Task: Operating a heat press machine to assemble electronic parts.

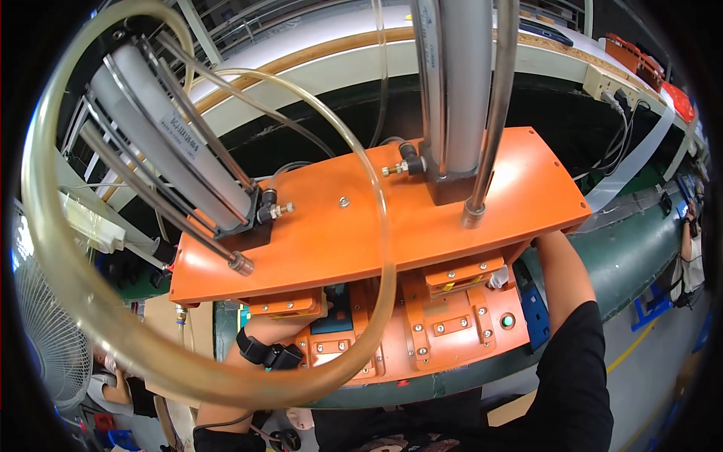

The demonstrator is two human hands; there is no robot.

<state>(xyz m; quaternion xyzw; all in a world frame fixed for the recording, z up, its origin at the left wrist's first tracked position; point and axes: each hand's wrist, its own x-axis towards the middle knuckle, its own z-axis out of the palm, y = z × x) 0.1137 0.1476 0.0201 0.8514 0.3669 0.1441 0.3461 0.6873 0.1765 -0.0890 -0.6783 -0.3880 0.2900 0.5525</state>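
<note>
An orange press machine (324,218) with two upright grey air cylinders fills the middle. My left hand (282,329) reaches under its top plate on the left, a black strap with a small device (280,355) round the wrist; its fingers are hidden. Beside it, a dark flat panel with a bluish edge (333,313) lies on the orange base. My right forearm (563,275) goes behind the plate's right end, and that hand is hidden under it. A small whitish thing (498,278) shows by the right press block (463,275); I cannot tell whether it is a fingertip.
A thick clear hose (56,248) loops across the front. The base carries a green button (507,321); a blue tray (536,316) stands beside it. A green bench (636,233) runs right. A fan (49,339) stands left. Other people sit at the far left and right.
</note>
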